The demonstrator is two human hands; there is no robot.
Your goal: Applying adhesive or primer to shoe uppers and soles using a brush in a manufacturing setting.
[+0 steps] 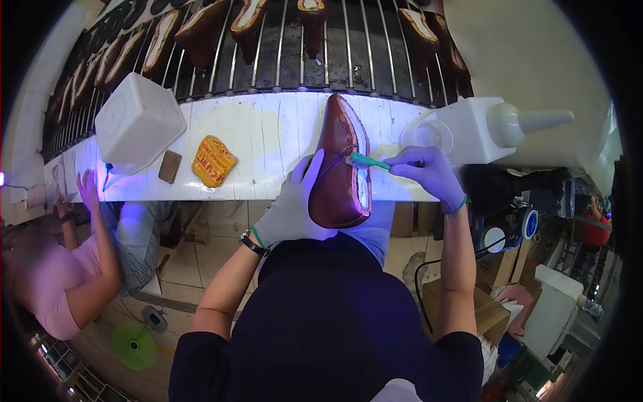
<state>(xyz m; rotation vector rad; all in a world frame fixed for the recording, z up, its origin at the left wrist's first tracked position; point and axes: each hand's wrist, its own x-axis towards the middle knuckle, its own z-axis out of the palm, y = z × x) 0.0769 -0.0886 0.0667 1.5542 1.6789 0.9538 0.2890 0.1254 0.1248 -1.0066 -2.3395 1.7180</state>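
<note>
A brown leather shoe upper on its last (331, 191) is tipped on its side over the table's front edge, its sole side turned to the right. My gloved left hand (293, 204) is closed around the shoe upper from the left. In my gloved right hand (432, 175) I pinch a small green-handled brush (370, 161). The brush's head touches the rim of the sole side near the middle. A pale strip runs along the underside there. Each glove is thin and whitish, with a green cuff edge.
A white plastic container (137, 124), a brown block (169, 167) and a yellow printed cloth pad (214, 161) sit left on the white table (268, 127). At right lies a white spouted bottle (475, 130). Behind, more shoe uppers (249, 23) rest on a roller rack. Another person (80, 268) sits at left.
</note>
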